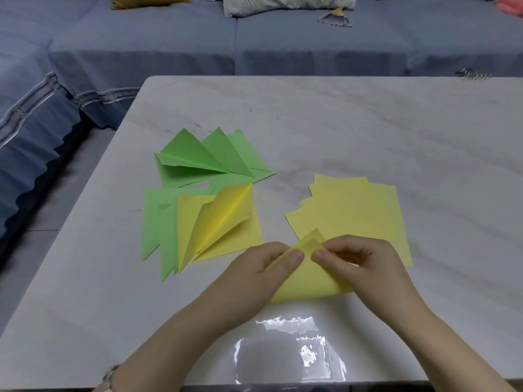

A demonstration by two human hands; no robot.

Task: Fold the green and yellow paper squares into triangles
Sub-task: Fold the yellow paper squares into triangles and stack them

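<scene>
- At the left, green triangles (209, 157) lie fanned on the surface (368, 123), tips pointing away from me. More green pieces (158, 222) lie nearer, long edges running toward me.
- Folded yellow triangles (220, 227) overlap those green pieces, long axis slanting near-left to far-right, top flap lifted.
- My left hand (260, 273) has a narrow grip, thumb on top, pinching the yellow sheet (308, 281) at its far corner.
- The sheet is doubled over, apex pointing away from me, its folded edge nearest me and running left to right.
- My right hand (359, 261) pinches the same corner, thumb just beside the left thumb.
- The yellow squares (351, 210) lie flat and loosely stacked just behind the sheet, with bare surface beyond and to the right.
</scene>
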